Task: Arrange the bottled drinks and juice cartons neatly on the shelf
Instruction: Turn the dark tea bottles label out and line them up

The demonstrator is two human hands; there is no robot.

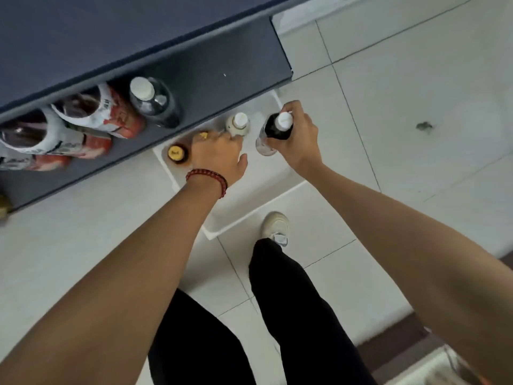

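A white bin [249,218] stands on the floor in front of a dark grey shelf [216,76]. My right hand [298,137] grips a dark bottle with a white cap [277,129] above the bin. My left hand [219,157] reaches down into the bin beside a pale bottle with a white cap [238,124]; what its fingers hold is hidden. A yellow-capped brown bottle [177,154] stands at the bin's left end, and another yellow cap [203,135] shows behind my left hand. On the shelf stand a dark white-capped bottle [154,102] and large red-and-white labelled bottles [102,112].
White floor tiles [416,107] surround the bin. My leg in black trousers and a white shoe [276,226] stand just behind the bin. The shelf's lower board has bare room to the right of the dark bottle. A brown mat edge [402,337] lies at the lower right.
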